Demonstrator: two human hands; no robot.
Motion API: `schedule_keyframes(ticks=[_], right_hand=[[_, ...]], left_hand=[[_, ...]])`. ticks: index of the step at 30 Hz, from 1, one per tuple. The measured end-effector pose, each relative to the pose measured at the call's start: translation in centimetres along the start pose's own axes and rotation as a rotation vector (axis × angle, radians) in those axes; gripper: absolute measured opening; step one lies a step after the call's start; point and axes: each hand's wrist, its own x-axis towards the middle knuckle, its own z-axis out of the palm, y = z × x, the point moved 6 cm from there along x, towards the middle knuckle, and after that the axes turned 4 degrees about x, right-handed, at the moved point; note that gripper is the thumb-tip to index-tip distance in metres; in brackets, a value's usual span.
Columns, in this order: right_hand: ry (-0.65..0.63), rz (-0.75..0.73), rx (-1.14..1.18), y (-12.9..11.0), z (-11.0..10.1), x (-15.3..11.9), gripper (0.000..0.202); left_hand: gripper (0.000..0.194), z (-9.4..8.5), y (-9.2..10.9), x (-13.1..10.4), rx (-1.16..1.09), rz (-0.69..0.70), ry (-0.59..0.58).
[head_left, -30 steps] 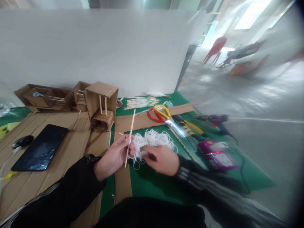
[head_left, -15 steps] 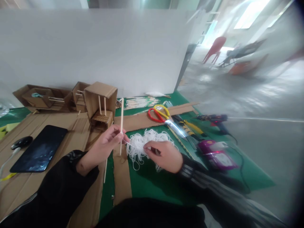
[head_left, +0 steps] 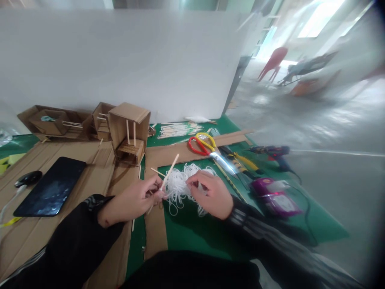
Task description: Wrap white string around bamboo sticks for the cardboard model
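Note:
My left hand (head_left: 136,200) is closed in a pinch around a thin wooden stick (head_left: 171,170), which tilts up to the right. A second thin stick (head_left: 157,172) crosses it near the fingertips. A bit of white string shows where the fingers meet the wood. My right hand (head_left: 213,195) is closed, thumb against forefinger, on white string at the edge of a loose tangled heap of white string (head_left: 177,185). The heap lies between both hands on the green table (head_left: 192,237). The exact strand in the right fingers is hard to make out.
Scissors (head_left: 221,160) with red and yellow handles lie beyond the heap on a cardboard strip (head_left: 171,154). Cardboard boxes (head_left: 129,112) stand at the back left; a black tablet (head_left: 51,188) lies left. A purple device (head_left: 275,196) and a drill (head_left: 272,151) are at right.
The stick in my left hand has gone from upright to tilted right, and the crossing stick now shows. The left hand has dropped slightly; the right has shifted a little to the right.

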Motion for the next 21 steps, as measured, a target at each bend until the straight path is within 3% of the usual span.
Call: schedule_keyframes(ticks=[3, 11, 21], right_hand=[[0.014, -0.038, 0.013, -0.3, 0.0, 0.1, 0.008], [-0.091, -0.010, 0.103, -0.1, 1.3, -0.3, 0.013], [-0.153, -0.007, 0.204, -0.4, 2.0, -0.3, 0.021]], left_hand=[[0.012, 1.0, -0.2, 0.1, -0.171, -0.039, -0.034], [0.015, 2.5, -0.5, 0.7, -0.563, -0.081, -0.011], [0.014, 3.6, -1.5, 1.3, -0.797, -0.121, 0.028]])
